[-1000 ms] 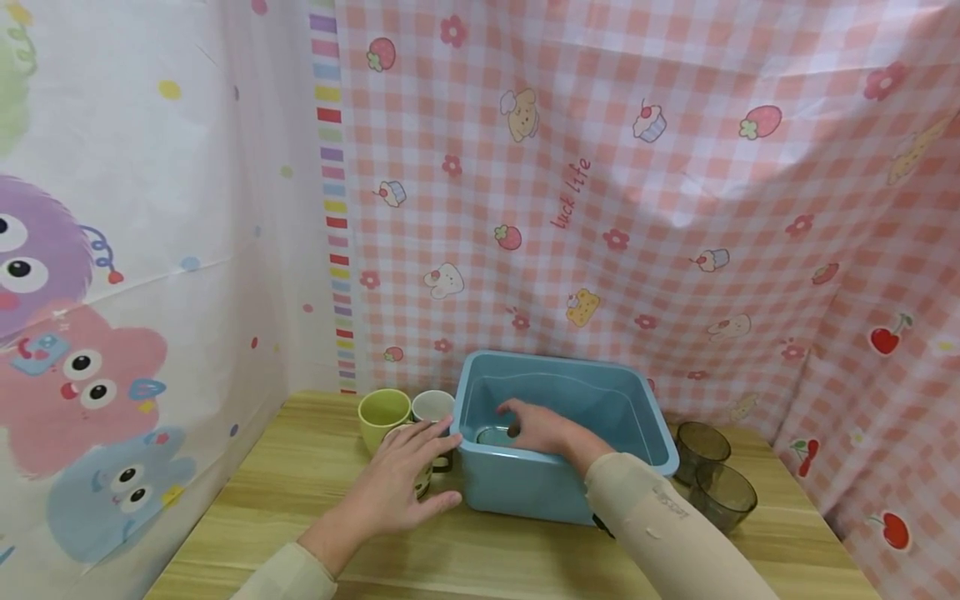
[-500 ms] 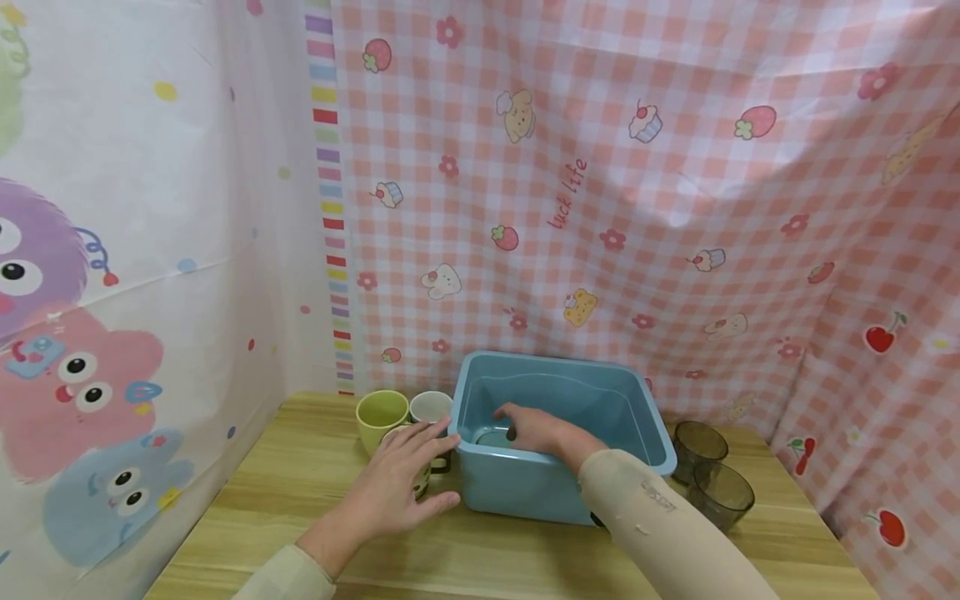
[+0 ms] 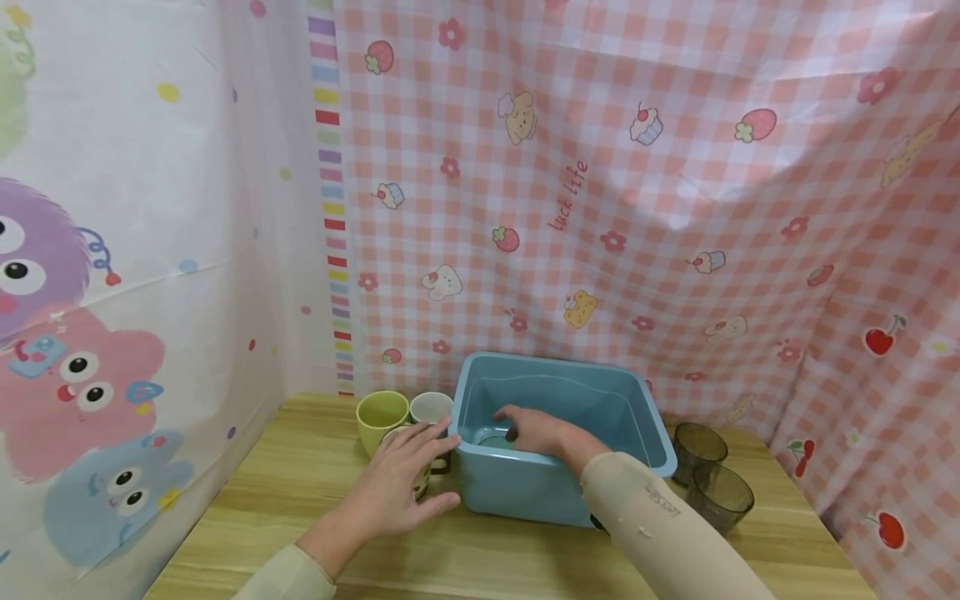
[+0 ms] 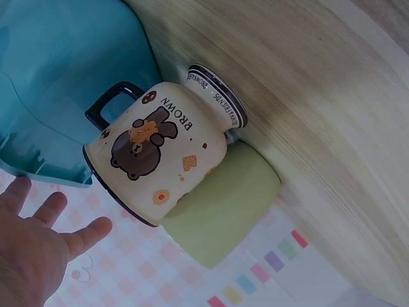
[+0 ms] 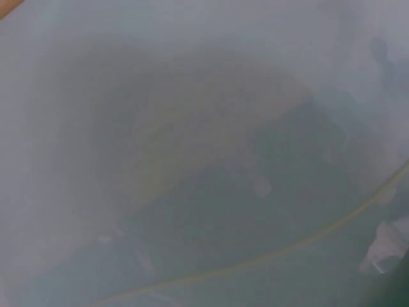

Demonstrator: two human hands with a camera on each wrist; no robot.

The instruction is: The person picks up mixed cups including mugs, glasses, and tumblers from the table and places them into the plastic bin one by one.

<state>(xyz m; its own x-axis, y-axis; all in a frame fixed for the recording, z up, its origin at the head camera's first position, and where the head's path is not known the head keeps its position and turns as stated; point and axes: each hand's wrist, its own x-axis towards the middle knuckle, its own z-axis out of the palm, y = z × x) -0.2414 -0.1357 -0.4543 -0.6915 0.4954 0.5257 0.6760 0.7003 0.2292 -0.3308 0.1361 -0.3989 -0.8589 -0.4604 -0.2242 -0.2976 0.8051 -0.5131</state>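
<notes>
My right hand (image 3: 536, 429) reaches over the front wall into a blue plastic bin (image 3: 525, 487). A clear round rim (image 3: 491, 442), like that of a drinking glass, shows beside its thumb; whether the fingers grip it I cannot tell. The right wrist view is hazy, crossed by a thin yellowish curve. With fingers spread, my left hand (image 3: 397, 483) hovers at the bin's left corner, fingertips at the rim. It partly hides a cream mug with a bear print (image 4: 153, 153) and a dark handle. A yellow-green cup (image 3: 381, 417) and a white cup (image 3: 432, 406) stand behind that mug.
Two smoky brown glasses (image 3: 701, 454) stand right of the bin, beside my right forearm. Everything rests on a wood-grain table (image 3: 480, 567). A pink checked curtain (image 3: 637, 208) hangs close behind the bin, and a white cartoon-printed one (image 3: 202, 333) on the left.
Hardly anything differs. The head view shifts slightly, and the right hand stays in the bin while the left hand keeps its place at the rim.
</notes>
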